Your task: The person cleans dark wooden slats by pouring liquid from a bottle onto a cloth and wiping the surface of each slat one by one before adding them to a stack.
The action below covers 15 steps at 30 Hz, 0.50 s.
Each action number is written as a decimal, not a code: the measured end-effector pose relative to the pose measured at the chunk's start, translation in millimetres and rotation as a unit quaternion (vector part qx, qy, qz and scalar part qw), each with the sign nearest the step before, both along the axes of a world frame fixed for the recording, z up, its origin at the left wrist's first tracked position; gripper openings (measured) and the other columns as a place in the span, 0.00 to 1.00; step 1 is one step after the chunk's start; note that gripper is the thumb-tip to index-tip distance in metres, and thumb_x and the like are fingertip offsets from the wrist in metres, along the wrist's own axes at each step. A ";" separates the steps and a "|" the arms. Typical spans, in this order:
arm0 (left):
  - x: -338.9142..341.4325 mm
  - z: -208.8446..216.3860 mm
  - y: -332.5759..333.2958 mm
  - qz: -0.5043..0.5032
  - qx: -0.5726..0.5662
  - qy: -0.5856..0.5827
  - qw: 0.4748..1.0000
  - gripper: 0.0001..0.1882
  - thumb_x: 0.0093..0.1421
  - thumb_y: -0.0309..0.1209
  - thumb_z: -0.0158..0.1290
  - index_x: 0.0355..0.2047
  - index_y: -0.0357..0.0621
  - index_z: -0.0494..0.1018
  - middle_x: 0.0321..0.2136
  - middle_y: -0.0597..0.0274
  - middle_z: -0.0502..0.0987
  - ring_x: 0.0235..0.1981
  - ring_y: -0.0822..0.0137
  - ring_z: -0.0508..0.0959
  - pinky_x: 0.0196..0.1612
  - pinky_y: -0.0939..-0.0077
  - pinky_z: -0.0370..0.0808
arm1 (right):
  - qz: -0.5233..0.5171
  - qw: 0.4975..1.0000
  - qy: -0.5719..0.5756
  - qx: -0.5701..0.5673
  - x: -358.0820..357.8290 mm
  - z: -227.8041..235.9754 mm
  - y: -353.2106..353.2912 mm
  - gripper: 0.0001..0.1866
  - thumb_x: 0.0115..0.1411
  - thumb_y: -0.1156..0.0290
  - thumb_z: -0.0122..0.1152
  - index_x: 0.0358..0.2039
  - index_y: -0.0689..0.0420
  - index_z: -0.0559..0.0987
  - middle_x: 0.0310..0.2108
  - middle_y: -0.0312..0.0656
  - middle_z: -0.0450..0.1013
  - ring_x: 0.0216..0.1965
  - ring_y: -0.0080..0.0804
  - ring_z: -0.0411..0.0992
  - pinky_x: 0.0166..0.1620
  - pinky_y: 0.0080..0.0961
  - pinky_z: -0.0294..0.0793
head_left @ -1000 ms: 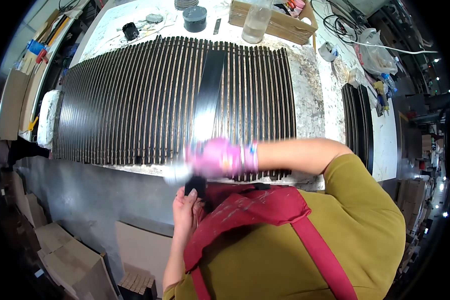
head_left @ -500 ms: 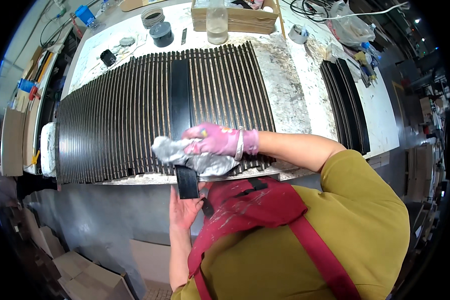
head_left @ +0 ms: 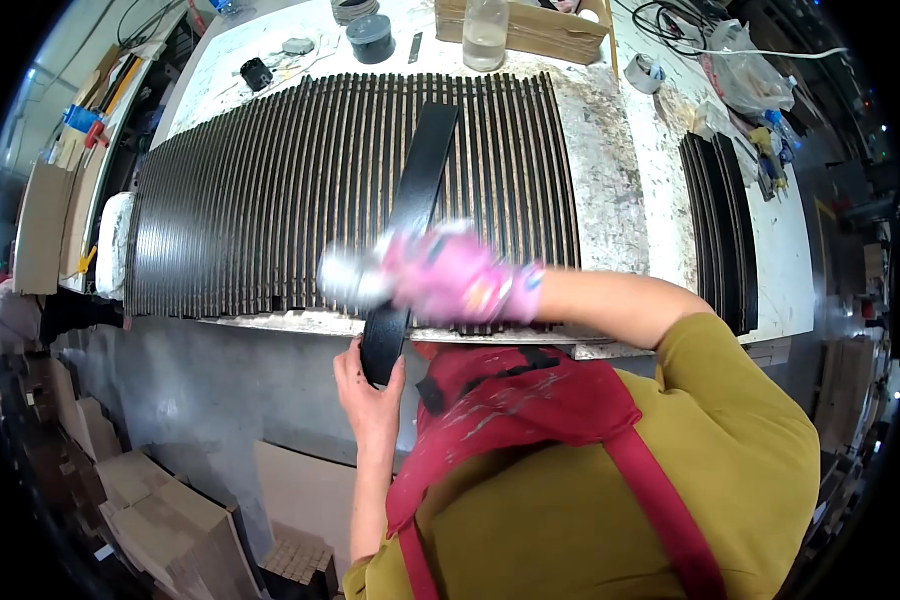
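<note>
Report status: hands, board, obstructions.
Left hand gripping black board at near end. Gloved right hand, blurred pale cloth over its middle. Board on dark slats, middle hidden.

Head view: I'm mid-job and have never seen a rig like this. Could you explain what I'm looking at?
There's no robot here, just a person working with two hands. The picture comes from a wide fisheye camera on their head, looking down, so straight edges bend near the rim. On the white, stained table lie rows of dark slats, with a long black board across them. The bare left hand holds the board's near end, which overhangs the edge. The pink-gloved right hand holds a pale cloth over the board; both are blurred. More black strips lie to the right.
</note>
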<state>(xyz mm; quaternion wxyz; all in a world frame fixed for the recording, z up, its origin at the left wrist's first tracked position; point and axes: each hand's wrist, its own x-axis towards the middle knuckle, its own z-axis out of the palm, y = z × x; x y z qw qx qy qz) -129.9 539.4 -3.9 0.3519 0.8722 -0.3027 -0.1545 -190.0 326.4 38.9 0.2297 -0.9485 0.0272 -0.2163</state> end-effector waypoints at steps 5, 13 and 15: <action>7.0 -5.7 1.6 -0.022 -0.049 -0.065 0.996 0.28 0.48 0.29 0.61 0.49 0.37 0.67 0.37 0.54 0.68 0.39 0.55 0.72 0.43 0.67 0.69 | 0.037 0.991 0.082 -0.094 36.3 -31.8 0.2 0.06 0.46 0.72 0.57 0.27 0.58 0.74 0.23 0.43 0.72 0.29 0.34 0.75 0.28 0.31 0.77; 5.6 -6.2 3.2 -0.004 -0.020 -0.034 0.999 0.30 0.47 0.29 0.61 0.51 0.38 0.65 0.38 0.52 0.66 0.39 0.52 0.72 0.42 0.65 0.71 | -0.240 0.803 0.130 0.530 75.3 -9.5 -185.3 0.11 0.62 0.63 0.48 0.25 0.53 0.73 0.20 0.34 0.71 0.18 0.25 0.70 0.21 0.23 0.73; -0.1 -8.0 6.2 -0.002 -0.022 -0.031 0.999 0.30 0.47 0.29 0.61 0.51 0.37 0.65 0.39 0.51 0.66 0.39 0.52 0.72 0.42 0.64 0.71 | -0.147 0.917 0.210 0.305 63.1 8.4 -103.3 0.09 0.59 0.65 0.51 0.25 0.55 0.74 0.21 0.36 0.72 0.18 0.25 0.70 0.23 0.20 0.74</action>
